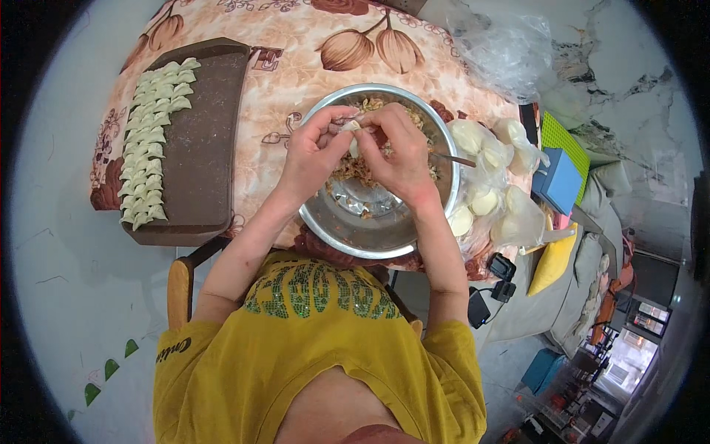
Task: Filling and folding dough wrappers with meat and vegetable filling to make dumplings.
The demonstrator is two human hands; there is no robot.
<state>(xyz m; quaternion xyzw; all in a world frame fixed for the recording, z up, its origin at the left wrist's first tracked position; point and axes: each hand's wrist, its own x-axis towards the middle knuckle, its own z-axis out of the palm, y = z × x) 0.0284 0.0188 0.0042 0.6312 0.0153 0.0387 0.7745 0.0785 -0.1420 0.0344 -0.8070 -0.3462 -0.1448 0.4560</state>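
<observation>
Over a wide metal bowl (355, 233) of chopped filling (355, 169), my left hand (315, 145) and my right hand (395, 147) meet with their fingertips on one small dumpling (353, 129). Both hands pinch its dough; its lower part is partly hidden between the thumbs. A utensil handle (457, 160) sticks out over the bowl's right rim. To the left, a brown tray (202, 139) holds rows of folded dumplings (147, 150) along its left side. Right of the bowl lie stacks of round dough wrappers (483, 201), some in clear plastic bags (516, 216).
A patterned tablecloth (266, 111) covers the table. A crumpled clear plastic bag (499, 53) lies at the far right corner. Beyond the right edge are a blue box (557, 180), a yellow cushion (553, 261) and black devices with a cable (480, 308). A wooden chair (180, 291) stands at the near left.
</observation>
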